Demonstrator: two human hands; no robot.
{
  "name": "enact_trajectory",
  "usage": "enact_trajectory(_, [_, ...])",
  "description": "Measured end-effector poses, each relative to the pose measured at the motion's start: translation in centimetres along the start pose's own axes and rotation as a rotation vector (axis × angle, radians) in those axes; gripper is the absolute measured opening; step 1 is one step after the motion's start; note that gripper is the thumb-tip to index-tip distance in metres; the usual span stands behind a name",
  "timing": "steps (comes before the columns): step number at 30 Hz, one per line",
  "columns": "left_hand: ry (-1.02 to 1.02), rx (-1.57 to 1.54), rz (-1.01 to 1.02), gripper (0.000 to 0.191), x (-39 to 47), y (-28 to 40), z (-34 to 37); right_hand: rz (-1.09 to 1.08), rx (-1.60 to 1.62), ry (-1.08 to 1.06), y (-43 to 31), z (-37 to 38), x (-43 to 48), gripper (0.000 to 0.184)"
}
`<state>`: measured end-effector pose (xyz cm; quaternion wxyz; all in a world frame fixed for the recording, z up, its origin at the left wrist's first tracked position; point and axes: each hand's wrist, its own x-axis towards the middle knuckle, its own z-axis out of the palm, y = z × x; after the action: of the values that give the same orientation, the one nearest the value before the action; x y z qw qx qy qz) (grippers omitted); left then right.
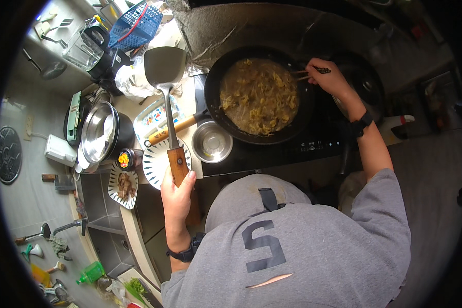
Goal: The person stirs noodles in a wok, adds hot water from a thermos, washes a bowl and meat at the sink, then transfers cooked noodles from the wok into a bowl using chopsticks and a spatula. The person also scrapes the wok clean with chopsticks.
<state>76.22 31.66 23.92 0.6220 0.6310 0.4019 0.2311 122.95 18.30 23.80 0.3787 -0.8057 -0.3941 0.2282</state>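
Note:
My left hand [179, 192] grips the wooden handle of a metal wok spatula [165, 67], its blade raised over the counter beside the wok. Near the wok's right rim, my right hand [325, 76] holds chopsticks [301, 75] that reach over the edge. Yellowish pieces and noodle-like strands in brown liquid [260, 96] fill part of the black wok [215, 69], which sits on the black cooktop [235, 159]. The wok's wooden handle [177, 128] points left above a patterned divided tray [141, 122]. A striped white plate [150, 163] lies below the spatula.
A steel bowl [212, 142] stands against the wok's lower left. A lidded black pan [369, 82] is at the right. Leftward are a steel pot [98, 133], a jar [128, 159], a dish of meat pieces [126, 186], a blender [85, 50], a blue basket [134, 25] and the sink [107, 215].

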Motion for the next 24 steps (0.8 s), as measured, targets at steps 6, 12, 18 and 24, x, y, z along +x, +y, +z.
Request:
enact_trajectory(6, [-0.017, -0.013, 0.007, 0.027, -0.2, -0.2, 0.2, 0.162, 0.232, -0.013, 1.9, 5.0, 1.5, 0.019])
enact_trajectory(12, [-0.014, 0.004, 0.008, 0.024, -0.7, -0.7, -0.1, 0.033, 0.5, -0.105, -1.4, 9.0, 1.1, 0.019])
enact_trajectory(18, [-0.016, 0.002, -0.039, 0.024, -0.5, -0.5, 0.2, -0.374, 0.238, -0.292, -3.2, 13.3, -1.2, 0.017])
enact_trajectory(24, [-0.036, -0.045, -0.017, 0.041, -0.2, -0.8, 0.5, -0.571, -0.19, -0.094, -2.3, 10.0, -1.2, 0.014])
